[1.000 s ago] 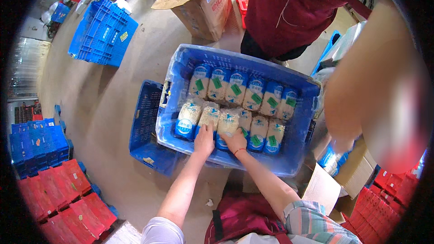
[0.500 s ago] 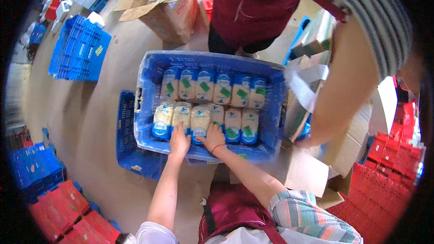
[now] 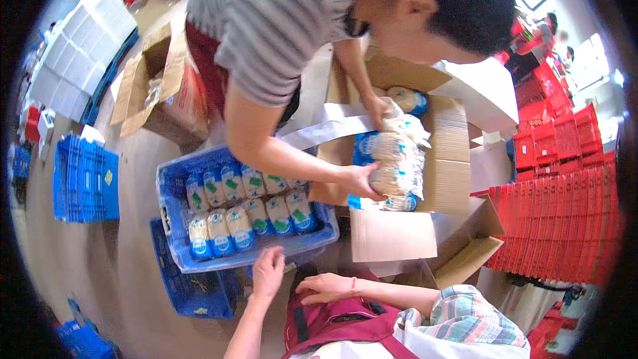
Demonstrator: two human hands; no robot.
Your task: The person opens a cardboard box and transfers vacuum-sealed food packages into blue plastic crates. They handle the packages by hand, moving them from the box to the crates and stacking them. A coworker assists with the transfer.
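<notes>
Right now, seen from the head camera, the person's left hand [image 3: 267,272] rests with fingers loosely spread on the near rim of the blue crate [image 3: 174,226], gripping nothing that I can make out. The right hand [image 3: 323,287] lies open and flat, palm down, near the maroon apron [image 3: 332,322] at the person's lap, just beside the left hand and holding nothing.

The crate sits on a second, darker blue crate [image 3: 193,292] on the floor, straight ahead of both hands. Inside it, two rows of mushroom packs [image 3: 242,219] with blue and green labels lie side by side, filling much of it.

Across the crate, a co-worker in a striped shirt [image 3: 272,20] bends over an open cardboard box [image 3: 452,153] to the right. Both of the co-worker's hands [image 3: 359,183] clasp a bundle of wrapped packs [image 3: 399,159] above that box, one hand under it and the other at its top.

Stacks of red crates [image 3: 565,219] stand at the far right, and another blue crate [image 3: 85,179] lies well apart on the left.
</notes>
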